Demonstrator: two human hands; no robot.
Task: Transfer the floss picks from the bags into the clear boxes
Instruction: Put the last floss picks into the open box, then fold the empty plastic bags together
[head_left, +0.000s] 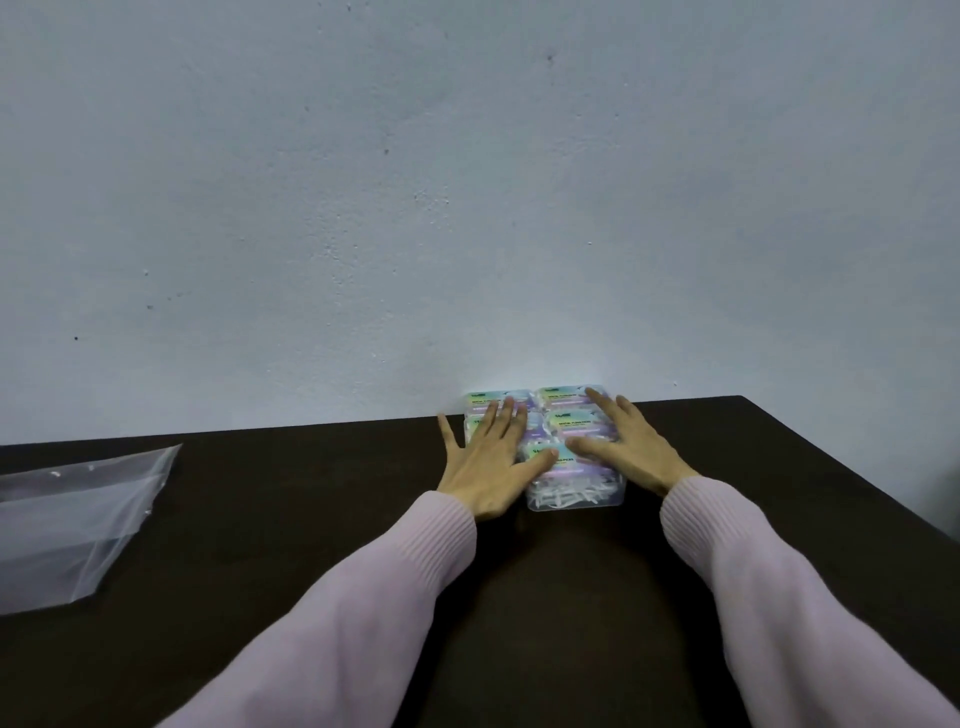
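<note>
Near to far: nearest clear plastic box (574, 496) shows white floss picks (566, 492) inside, left hand (491, 462) and right hand (623, 444) lie flat, fingers straight, on the labelled lids of the stacked boxes against the pale wall (467, 182); press evenly, don't shove; empty clear bag (72, 525) far left.

head view only | worn at head height, facing forward and slightly down toward 12 o'clock | wall (467, 182) filling upper half, dark table (311, 493) across lower half | near enough for both sleeves (363, 597) entering from 6 o'clock | wide-angle, edges bowed | no second view sharing scene
</note>
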